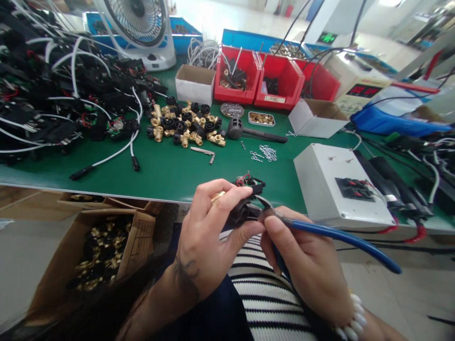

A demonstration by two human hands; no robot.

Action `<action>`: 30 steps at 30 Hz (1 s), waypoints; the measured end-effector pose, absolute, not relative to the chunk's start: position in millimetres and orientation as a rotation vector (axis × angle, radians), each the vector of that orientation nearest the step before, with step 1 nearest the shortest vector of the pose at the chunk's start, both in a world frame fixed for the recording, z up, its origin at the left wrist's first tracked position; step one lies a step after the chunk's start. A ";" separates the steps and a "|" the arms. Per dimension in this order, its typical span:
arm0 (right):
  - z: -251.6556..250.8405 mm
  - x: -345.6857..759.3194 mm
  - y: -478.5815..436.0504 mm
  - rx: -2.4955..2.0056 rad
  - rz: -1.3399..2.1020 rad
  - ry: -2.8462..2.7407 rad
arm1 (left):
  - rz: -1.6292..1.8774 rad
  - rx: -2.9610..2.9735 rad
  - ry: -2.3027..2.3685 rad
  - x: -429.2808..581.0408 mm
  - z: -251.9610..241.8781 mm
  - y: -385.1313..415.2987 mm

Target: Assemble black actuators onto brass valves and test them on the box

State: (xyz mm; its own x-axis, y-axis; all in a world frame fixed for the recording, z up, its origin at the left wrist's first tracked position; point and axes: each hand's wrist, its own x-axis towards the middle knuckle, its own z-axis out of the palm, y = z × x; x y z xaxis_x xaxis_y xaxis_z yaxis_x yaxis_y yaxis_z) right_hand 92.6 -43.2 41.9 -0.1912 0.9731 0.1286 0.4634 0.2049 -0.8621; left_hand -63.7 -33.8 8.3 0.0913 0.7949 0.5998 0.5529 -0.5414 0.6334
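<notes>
My left hand (pixel 213 227) is closed around a black plastic part with brass on it (pixel 240 213), held just in front of the table edge. In my right hand (pixel 305 260) is a pair of pliers (pixel 320 227) with blue handles, its jaws spread at the black part. Whether the jaws touch the part I cannot tell. A small black piece with a circuit board and red wires (pixel 250 182) shows just beyond my left fingers. Farther back lie silver clips (pixel 267 152), a metal L-shaped tool (pixel 204 152) and a black mallet-like tool (pixel 254 132).
Brass fittings with black caps (pixel 186 123) are piled on the green table (pixel 167 175). Cabled black assemblies (pixel 71 94) crowd the left. Red bins (pixel 238 76) and a fan (pixel 142 28) stand behind. A grey box (pixel 320 189) sits right; a carton (pixel 138 241) of fittings stands below.
</notes>
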 end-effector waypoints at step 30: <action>44.8 92.7 -41.6 -1.209 1.719 -1.375 | 1.439 1.760 1.161 -62.4 6.0 -36.8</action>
State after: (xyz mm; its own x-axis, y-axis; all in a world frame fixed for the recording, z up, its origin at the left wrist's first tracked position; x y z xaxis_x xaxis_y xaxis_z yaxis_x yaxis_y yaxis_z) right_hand 92.7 -41.6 44.8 -0.3894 0.8797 -0.2730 0.0732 -0.2659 -0.9612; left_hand -62.4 -36.8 6.0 0.0388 0.8875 0.4591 0.2613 -0.4525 0.8526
